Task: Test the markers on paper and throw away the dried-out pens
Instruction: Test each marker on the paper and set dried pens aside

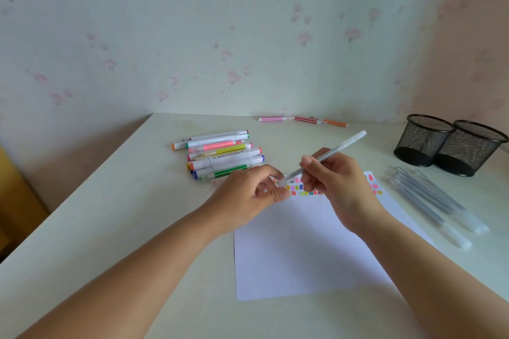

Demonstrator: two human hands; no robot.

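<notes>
My right hand (334,181) grips a clear, frosted pen (344,146) slanted over the top of the white paper (303,250). Its far end points up and to the right; its near end (283,181) meets the fingertips of my left hand (248,195), which pinch it. Rows of small coloured test marks (298,190) run along the paper's far edge, partly hidden behind my hands. A pile of coloured markers (220,154) lies on the table beyond my left hand.
Two black mesh pen cups (446,146) stand at the right near the wall. Several clear grey pens (435,201) lie right of the paper. Three thin striped markers (303,119) lie against the back wall. The table's left edge runs diagonally.
</notes>
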